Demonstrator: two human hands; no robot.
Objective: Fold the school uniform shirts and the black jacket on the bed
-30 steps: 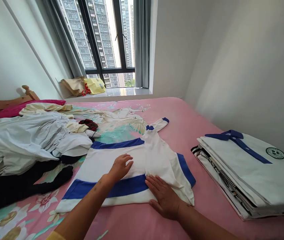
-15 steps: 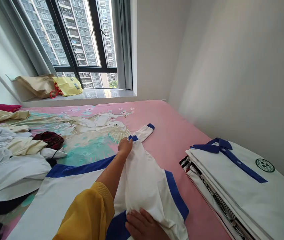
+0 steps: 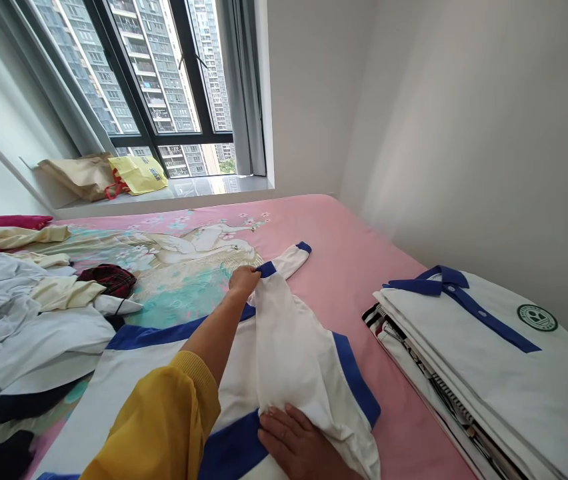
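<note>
The left hand (image 3: 244, 281) is closing on a blue cuff (image 3: 267, 269) of a white garment (image 3: 287, 347), its thumb and fingertips being hard to make out. Toward six o'clock, the right hand (image 3: 299, 440) is resting open, palm down, on the cloth, its wrist being cut off by the lower edge. A yellow sleeve (image 3: 164, 407) is hiding part of the garment's body, and the bottom edge is cropping the end toward seven o'clock.

The garment is lying on the pink bed (image 3: 354, 280), just below the view's centre, its long axis running from about eight o'clock toward two. The gripped sleeve part is pointing to twelve; beyond it a second blue-tipped sleeve end (image 3: 294, 257) is pointing to one.

At four o'clock a folded stack (image 3: 494, 373) is sitting well apart, the right edge cutting it off. Toward nine, a clothes heap (image 3: 59, 333) is running out of view. Near ten, a brown bag (image 3: 81, 177) and a yellow bag (image 3: 139, 175) are lying on the windowsill (image 3: 194, 189).
</note>
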